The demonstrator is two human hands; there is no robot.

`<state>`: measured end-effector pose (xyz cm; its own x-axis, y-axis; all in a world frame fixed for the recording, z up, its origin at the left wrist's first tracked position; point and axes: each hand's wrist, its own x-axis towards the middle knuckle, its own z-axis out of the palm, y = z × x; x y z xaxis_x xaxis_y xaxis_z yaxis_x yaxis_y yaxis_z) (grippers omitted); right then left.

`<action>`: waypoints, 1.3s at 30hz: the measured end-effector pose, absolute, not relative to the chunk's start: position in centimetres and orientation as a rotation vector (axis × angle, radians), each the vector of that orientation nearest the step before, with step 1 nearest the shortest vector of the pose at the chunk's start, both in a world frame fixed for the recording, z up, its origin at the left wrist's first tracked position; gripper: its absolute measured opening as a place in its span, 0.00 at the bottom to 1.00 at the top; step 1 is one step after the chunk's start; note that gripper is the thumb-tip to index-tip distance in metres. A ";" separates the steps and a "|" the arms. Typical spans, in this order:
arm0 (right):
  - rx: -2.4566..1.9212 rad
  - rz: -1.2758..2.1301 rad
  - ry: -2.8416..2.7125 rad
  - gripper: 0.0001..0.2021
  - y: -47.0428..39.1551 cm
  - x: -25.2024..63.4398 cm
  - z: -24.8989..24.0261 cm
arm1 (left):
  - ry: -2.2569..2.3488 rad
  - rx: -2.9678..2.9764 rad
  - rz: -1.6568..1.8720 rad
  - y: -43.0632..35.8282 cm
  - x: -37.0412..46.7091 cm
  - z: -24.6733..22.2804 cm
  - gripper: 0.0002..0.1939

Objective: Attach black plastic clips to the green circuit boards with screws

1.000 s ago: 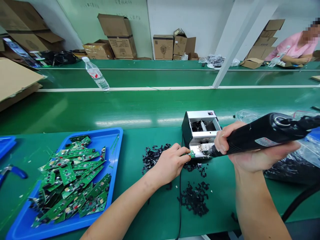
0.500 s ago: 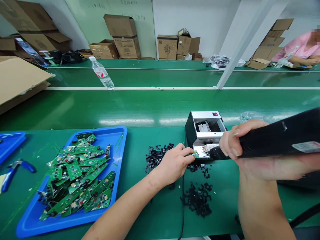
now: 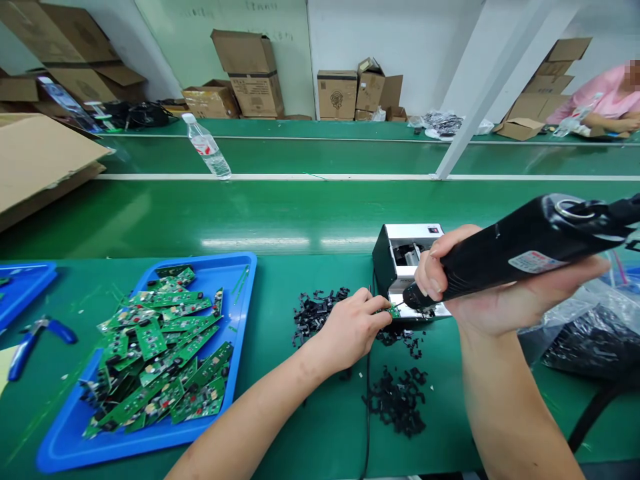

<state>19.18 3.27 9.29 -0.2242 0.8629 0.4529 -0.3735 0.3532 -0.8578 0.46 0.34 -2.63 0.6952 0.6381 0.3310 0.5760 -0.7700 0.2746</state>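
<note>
My left hand (image 3: 354, 328) pinches a small green circuit board (image 3: 395, 311) at the front of a black and silver machine (image 3: 413, 230). My right hand (image 3: 480, 287) is wrapped round a black electric screwdriver (image 3: 505, 250), tilted with its tip down at the board. The tool and fingers cover part of the machine's front. Small black plastic parts (image 3: 315, 313) lie in a pile left of the machine, and another pile (image 3: 399, 400) lies nearer to me.
On the left a blue tray (image 3: 245, 320) holds many green boards (image 3: 150, 340), with blue-handled pliers (image 3: 33, 343) beyond it. A water bottle (image 3: 207, 148) stands further back. Plastic bags (image 3: 590, 333) lie at right. A person in pink (image 3: 595, 107) sits at the far right.
My right hand and the screwdriver have moved left and swung over, so the tool's tip is now at the board. My left hand stays by the machine. The bags at right are now uncovered.
</note>
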 end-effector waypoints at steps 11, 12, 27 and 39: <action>-0.363 1.217 -1.393 0.40 4.1 18.0 8.4 | 1.019 2.779 0.612 0.2 0.2 -2.4 0.11; -0.368 1.220 -1.395 0.40 4.0 17.9 8.4 | 1.022 2.780 0.604 0.2 0.2 -2.3 0.11; -0.492 1.093 -1.377 0.41 3.2 20.4 8.9 | 1.032 2.795 0.597 0.5 -0.7 -2.8 0.10; -0.561 1.117 -1.361 0.41 3.2 21.6 7.6 | 1.021 2.802 0.594 0.6 -0.6 -2.5 0.09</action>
